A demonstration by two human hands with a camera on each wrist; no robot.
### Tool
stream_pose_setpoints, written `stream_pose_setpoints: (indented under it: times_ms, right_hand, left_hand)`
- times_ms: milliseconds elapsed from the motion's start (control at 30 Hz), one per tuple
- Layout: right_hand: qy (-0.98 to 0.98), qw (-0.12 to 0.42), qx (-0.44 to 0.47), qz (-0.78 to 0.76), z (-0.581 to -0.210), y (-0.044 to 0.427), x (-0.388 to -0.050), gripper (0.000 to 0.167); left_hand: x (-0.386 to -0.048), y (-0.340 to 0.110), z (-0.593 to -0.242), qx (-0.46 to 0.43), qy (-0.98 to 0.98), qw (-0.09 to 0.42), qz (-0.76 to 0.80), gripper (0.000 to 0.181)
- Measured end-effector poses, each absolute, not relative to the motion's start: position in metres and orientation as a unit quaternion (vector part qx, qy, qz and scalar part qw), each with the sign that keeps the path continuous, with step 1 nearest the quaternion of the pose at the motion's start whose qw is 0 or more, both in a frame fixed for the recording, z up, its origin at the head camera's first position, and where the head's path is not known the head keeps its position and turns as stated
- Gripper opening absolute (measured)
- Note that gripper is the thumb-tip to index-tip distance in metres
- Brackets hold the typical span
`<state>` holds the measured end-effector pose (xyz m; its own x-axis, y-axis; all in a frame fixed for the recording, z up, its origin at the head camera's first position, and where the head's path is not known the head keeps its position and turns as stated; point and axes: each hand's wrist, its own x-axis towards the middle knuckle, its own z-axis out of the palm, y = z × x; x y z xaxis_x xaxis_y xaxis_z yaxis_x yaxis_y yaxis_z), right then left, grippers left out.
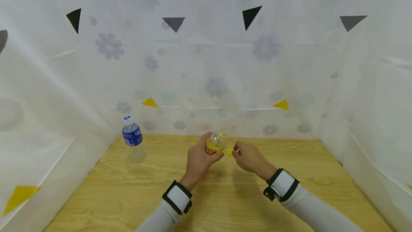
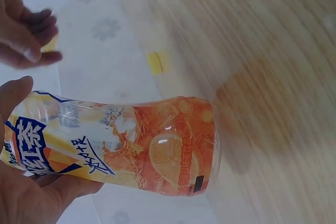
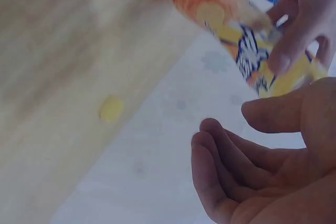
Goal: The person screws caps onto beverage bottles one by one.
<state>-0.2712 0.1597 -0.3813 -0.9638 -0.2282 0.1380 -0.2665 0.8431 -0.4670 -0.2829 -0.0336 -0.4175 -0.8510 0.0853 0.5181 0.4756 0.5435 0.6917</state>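
Note:
My left hand (image 1: 199, 158) grips a clear plastic bottle (image 2: 163, 148) with an orange and yellow iced-tea label. The bottle's neck (image 1: 222, 133) is without a cap, and its base is apart from the table in the left wrist view. Just right of it is my right hand (image 1: 251, 158), fingers (image 3: 210, 169) loosely bent and thumb apart, with nothing between them. A round yellow cap (image 3: 111, 108) lies on the wooden table (image 1: 128, 196), near the back edge, a short way from the right fingertips.
Another bottle (image 1: 132, 137), with a blue label and a white cap, stands at the table's back left. White flowered sheeting (image 1: 206, 63) hangs behind and along both sides. Dark and yellow triangles mark the sheets.

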Motion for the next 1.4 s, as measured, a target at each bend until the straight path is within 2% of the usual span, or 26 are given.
stream_pose_setpoints:
  times_ms: [167,300,567,833,1033,1233,1400]
  right_hand:
    - [-0.963,0.098,0.128,0.217,-0.365,0.16,-0.304,0.03]
    - [-0.96,0.115,0.111,0.229,-0.368,0.153,-0.328,0.034]
    - [-0.968,0.16,0.093,0.169,-0.428,0.134,-0.356,0.042]
    - [-0.975,0.134,0.047,0.171,-0.471,0.139,-0.363,0.037]
    - [-0.973,0.131,0.046,0.184,-0.478,0.14,-0.366,0.022]
    - [-0.972,0.163,0.055,0.163,-0.48,0.139,-0.364,0.018]
    - [-0.974,0.165,0.049,0.15,-0.479,0.14,-0.362,0.019]
  left_hand:
    - [-0.283,-0.032,-0.417,-0.163,-0.848,0.211,-0.458,0.075]
    - [-0.283,-0.032,-0.416,-0.16,-0.848,0.209,-0.459,0.075]
    - [-0.284,-0.032,-0.415,-0.156,-0.851,0.228,-0.446,0.075]
    - [-0.284,-0.028,-0.417,-0.158,-0.858,0.228,-0.433,0.076]
    - [-0.285,-0.03,-0.414,-0.153,-0.857,0.233,-0.433,0.076]
    - [-0.285,-0.03,-0.413,-0.161,-0.854,0.239,-0.432,0.076]
    - [-0.286,-0.028,-0.415,-0.16,-0.856,0.232,-0.434,0.076]
